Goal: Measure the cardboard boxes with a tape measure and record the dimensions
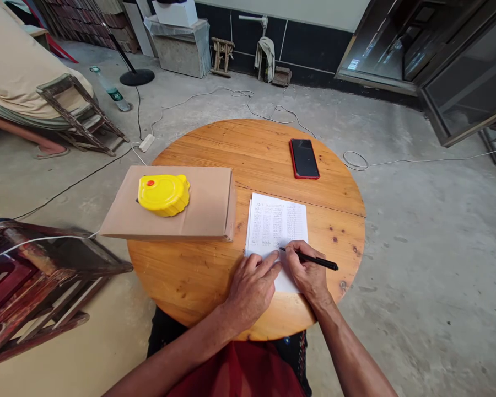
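Sheets of white paper lie stacked on a round wooden table, the top one covered in columns of handwriting too small to read. My right hand grips a black pen, its tip on or just above the paper below the written rows. My left hand rests flat on the lower left of the paper, fingers stretched toward the pen tip. Left of the paper sits a closed cardboard box, with a yellow tape measure with a red button on top.
A phone in a red case lies at the table's far right. Beyond, the concrete floor holds a plastic bottle, a small wooden ladder, loose cables and a power strip. A wooden stool stands at left.
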A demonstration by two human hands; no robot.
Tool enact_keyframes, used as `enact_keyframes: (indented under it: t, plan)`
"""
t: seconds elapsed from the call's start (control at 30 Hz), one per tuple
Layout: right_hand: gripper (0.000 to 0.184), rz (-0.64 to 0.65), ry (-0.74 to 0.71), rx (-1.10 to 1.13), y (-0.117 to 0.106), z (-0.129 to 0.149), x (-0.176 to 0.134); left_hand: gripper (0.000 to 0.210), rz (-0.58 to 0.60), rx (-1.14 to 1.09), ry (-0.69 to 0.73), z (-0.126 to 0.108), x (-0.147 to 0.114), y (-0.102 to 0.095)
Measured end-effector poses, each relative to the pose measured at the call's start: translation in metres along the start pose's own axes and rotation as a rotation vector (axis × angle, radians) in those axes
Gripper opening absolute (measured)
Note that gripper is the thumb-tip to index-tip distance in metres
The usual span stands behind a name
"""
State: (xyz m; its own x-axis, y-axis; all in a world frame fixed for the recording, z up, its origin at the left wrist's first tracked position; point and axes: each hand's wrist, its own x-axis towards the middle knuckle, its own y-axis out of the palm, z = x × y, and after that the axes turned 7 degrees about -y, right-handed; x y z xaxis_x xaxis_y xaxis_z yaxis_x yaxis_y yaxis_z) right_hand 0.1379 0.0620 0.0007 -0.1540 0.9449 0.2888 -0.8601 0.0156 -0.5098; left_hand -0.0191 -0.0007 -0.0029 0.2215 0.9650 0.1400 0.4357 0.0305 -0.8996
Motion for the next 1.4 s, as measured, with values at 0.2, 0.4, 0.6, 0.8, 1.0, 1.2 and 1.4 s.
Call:
enact_keyframes:
  t: [0.2, 0.4, 0.6, 0.8, 1.0, 1.2, 1.4]
  plan:
    - [0.018, -0.054, 0.101, 0.094, -0.002, -0.004, -0.0014, 0.043, 0.014, 0.012, 0.016, 0.0009, -0.0011, 0.0013]
    - [0.018, -0.025, 0.104, 0.07, -0.0018, -0.0057, -0.0025, 0.043, 0.012, 0.014, 0.021, 0.001, -0.001, 0.0014]
    - [0.016, -0.011, 0.069, 0.049, -0.0011, -0.0059, -0.0019, 0.042, -0.013, 0.029, 0.025, -0.0004, 0.0005, -0.0002]
    - [0.017, -0.008, 0.06, 0.044, -0.0005, -0.004, -0.0023, 0.043, -0.001, 0.01, 0.007, -0.0005, -0.0002, -0.0004]
    - [0.016, 0.003, 0.037, 0.023, -0.0006, -0.0021, -0.0006, 0.043, -0.002, 0.011, 0.005, -0.0006, 0.0002, -0.001]
    - [0.017, -0.001, 0.004, -0.006, -0.0003, -0.0012, -0.0002, 0.042, -0.01, 0.009, 0.003, -0.0004, -0.0001, -0.0007]
    - [0.018, -0.026, 0.019, -0.017, -0.0001, -0.0003, 0.0, 0.042, -0.001, 0.009, 0.002, -0.0005, 0.0001, -0.0003]
